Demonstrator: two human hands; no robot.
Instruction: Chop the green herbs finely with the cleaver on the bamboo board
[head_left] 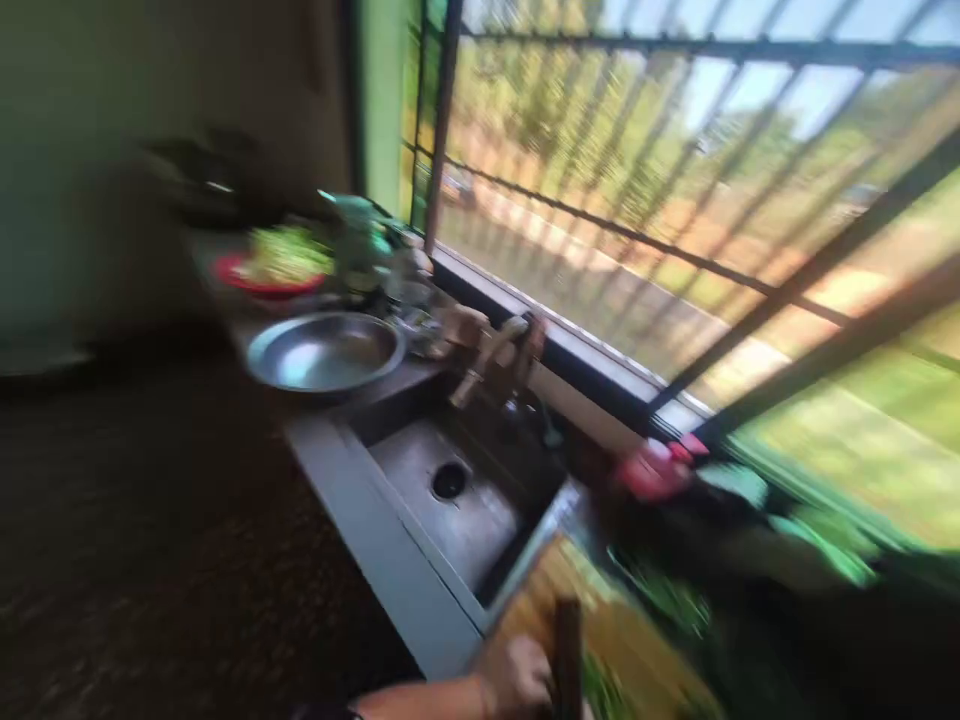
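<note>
1. A dark handle is being gripped by one hand, fingers closed; which hand cannot be told, and no other hand is being shown.
2. The wooden board is being kept beside the sink, handy for rinsing.
3. A steel bowl is being kept beyond.

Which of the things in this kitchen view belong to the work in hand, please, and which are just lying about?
In hand: hand gripping a dark handle over the wooden cutting board with blurred greens.

Lying about: steel bowl, red plate of greens, sink, tap, red object.
</note>
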